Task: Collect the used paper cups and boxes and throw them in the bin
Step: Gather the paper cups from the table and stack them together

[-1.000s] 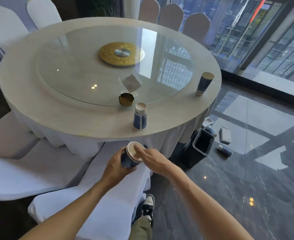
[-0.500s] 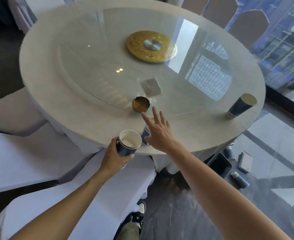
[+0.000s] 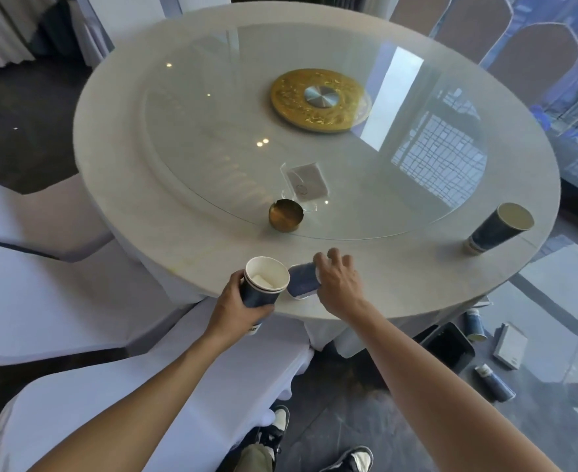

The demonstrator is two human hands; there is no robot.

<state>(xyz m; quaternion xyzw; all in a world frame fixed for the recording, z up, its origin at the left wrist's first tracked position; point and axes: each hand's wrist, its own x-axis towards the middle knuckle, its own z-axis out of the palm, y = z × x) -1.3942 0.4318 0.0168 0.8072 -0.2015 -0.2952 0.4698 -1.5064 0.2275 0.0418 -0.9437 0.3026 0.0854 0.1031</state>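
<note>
The left hand (image 3: 236, 301) wraps its fingers (image 3: 263, 310) round a dark blue paper cup with a white inside (image 3: 263, 284), held upright just off the near edge of the round pale stone desk (image 3: 212, 240). The doubled rim suggests cups already nested, and something white sits in the bottom, so this cup seems to serve as the carrier. Upright and close to the desk edge, it is ready to take another.

Right beside it, the right hand (image 3: 338, 284) comes over a second dark blue paper cup (image 3: 303, 279) at the near edge of the desk, fingers (image 3: 332, 257) curled down over its top and far side. That cup looks tipped toward the carrier, mouth hidden under the palm. It looks like a grip from above, so the cup can be swung across and dropped into the stack.

Further right, a third dark blue paper cup with a tan inside (image 3: 497, 229) stands alone near the right edge, untouched. A small brass bowl (image 3: 286, 216) and a clear acrylic card stand (image 3: 306, 185) sit on the glass turntable (image 3: 383, 165); neither looks like rubbish.

Down on the dark floor to the right, the black rectangular bin (image 3: 449, 347) waits beside the desk's white cloth, with two more blue cups (image 3: 495, 383) and a flat grey-white box (image 3: 512, 345) lying round it. My read: stack first, then one trip to the bin.
</note>
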